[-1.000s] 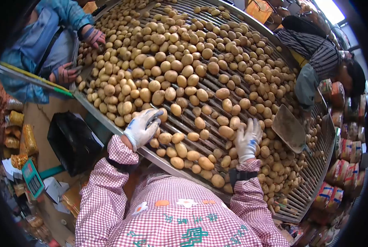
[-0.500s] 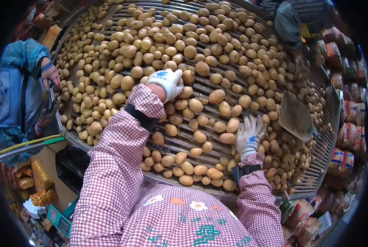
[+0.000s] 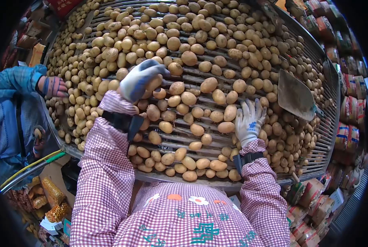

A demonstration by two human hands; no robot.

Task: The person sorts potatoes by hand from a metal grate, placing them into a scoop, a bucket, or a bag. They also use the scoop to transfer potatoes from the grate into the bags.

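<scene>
Potatoes (image 3: 209, 85): matt skins, mostly smooth, some rough. Table (image 3: 315, 156): metal bars, worn, dully reflective. Scoop blade (image 3: 294, 94): matt, scuffed; metal or plastic not distinguishable. Gloves (image 3: 247, 125): matt fabric, soiled on the left palm side. Sleeves (image 3: 105, 181): matt woven cloth. Corner sacks (image 3: 52, 190): netted, slightly glossy.

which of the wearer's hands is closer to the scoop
Right. The right hand lies with fingers spread among potatoes, just left of the scoop; the left hand is much farther left, with more potatoes between.
</scene>
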